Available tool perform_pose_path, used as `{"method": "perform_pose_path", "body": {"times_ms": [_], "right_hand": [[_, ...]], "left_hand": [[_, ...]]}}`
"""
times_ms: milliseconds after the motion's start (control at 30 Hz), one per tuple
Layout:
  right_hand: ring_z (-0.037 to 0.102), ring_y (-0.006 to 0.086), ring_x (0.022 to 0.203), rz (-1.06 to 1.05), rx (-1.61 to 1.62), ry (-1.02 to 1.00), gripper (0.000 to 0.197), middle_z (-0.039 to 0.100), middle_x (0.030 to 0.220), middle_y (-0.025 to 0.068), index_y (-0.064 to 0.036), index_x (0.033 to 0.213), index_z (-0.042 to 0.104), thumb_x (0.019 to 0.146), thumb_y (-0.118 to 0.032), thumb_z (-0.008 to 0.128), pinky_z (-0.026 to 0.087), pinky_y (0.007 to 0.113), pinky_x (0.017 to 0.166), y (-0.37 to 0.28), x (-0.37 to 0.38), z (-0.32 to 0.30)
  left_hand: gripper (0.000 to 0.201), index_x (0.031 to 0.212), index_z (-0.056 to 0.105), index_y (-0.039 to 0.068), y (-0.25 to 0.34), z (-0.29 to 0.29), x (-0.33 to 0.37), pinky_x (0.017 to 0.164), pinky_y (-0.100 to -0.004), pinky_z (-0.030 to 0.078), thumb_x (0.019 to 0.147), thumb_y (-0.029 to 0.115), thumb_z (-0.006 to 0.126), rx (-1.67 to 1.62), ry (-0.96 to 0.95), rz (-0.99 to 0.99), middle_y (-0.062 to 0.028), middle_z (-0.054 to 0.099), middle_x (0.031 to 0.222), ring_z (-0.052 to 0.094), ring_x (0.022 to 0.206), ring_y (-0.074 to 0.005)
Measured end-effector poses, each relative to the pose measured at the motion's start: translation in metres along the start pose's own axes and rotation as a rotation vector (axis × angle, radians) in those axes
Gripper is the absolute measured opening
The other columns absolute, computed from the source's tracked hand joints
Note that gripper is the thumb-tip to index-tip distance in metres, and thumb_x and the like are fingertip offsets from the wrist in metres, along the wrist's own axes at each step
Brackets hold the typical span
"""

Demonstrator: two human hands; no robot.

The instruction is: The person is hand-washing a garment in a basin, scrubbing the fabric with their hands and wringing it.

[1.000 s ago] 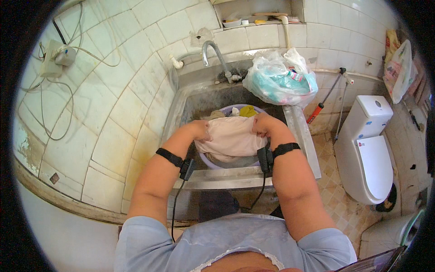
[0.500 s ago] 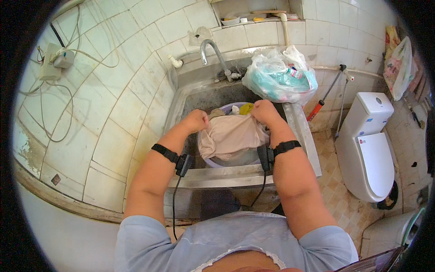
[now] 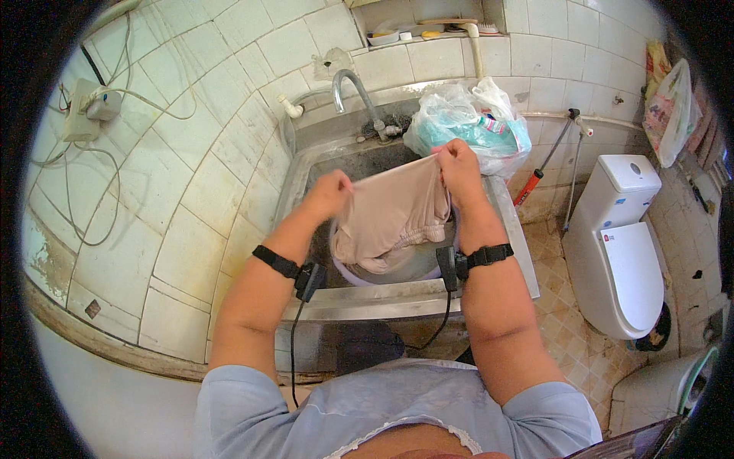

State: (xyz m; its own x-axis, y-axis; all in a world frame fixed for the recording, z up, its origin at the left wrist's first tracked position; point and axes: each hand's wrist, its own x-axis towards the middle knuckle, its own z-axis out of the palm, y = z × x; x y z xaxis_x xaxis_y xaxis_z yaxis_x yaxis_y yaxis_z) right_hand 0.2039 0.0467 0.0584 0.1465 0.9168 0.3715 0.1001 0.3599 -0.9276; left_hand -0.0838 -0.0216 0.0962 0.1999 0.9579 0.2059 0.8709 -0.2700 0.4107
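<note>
A wet beige garment point(image 3: 394, 203) with a gathered edge is stretched between my two hands over a lavender basin point(image 3: 352, 277). My left hand point(image 3: 330, 193) is closed on its upper left corner. The upper right corner is pinched in my right hand point(image 3: 461, 170), which is a little higher. The lower part of the cloth hangs into the basin, where cloudy water shows below and right of it. Whatever lies behind the cloth in the basin is hidden. The basin stands inside a metal sink point(image 3: 367, 306).
A curved faucet point(image 3: 348, 84) rises behind the sink. On the sink's back right corner sits a clear plastic bag point(image 3: 474, 130) of turquoise items. A white toilet point(image 3: 631, 252) stands to the right. Black cables point(image 3: 293, 344) hang from my wrist straps.
Both hands have lifted the garment, the right one higher. The cloth is now pulled taut along its top, and its gathered edge shows. Items seen behind it in the basin are now covered.
</note>
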Motion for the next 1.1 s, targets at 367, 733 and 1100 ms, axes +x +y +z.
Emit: {"method": "perform_pose_path", "body": {"times_ms": [367,733,1100], "right_hand": [[0.061,0.0274,0.078,-0.298,0.357,-0.17,0.015,0.065,0.096,0.0213,0.0004,0.098,0.046,0.09,-0.011,0.053,0.048,0.035,0.072,-0.022,-0.013,0.023],[0.064,0.023,0.052,0.22,-0.475,-0.594,0.013,0.061,0.065,0.0143,0.0048,0.081,0.054,0.081,-0.008,0.055,0.052,0.038,0.044,0.003,-0.014,0.018],[0.067,0.0282,0.057,0.36,-0.669,-0.906,0.028,0.066,0.071,0.0196,0.0104,0.087,0.065,0.08,-0.016,0.058,0.054,0.04,0.049,-0.015,-0.027,0.001]], "left_hand": [[0.015,0.1,0.052,0.006,0.048,-0.089,0.03,0.071,-0.036,0.046,0.089,0.016,0.057,-0.436,0.719,-0.123,-0.012,0.06,0.084,0.056,0.075,-0.0226],[0.045,0.115,0.062,0.008,0.016,0.033,-0.017,0.086,-0.0411,0.049,0.076,0.03,0.073,0.112,-0.307,0.18,-0.017,0.066,0.106,0.063,0.102,-0.0335],[0.03,0.12,0.054,0.006,0.04,0.09,-0.004,0.095,-0.0435,0.042,0.092,0.016,0.057,-0.114,-0.171,0.62,-0.0237,0.059,0.112,0.054,0.111,-0.0386]]}}
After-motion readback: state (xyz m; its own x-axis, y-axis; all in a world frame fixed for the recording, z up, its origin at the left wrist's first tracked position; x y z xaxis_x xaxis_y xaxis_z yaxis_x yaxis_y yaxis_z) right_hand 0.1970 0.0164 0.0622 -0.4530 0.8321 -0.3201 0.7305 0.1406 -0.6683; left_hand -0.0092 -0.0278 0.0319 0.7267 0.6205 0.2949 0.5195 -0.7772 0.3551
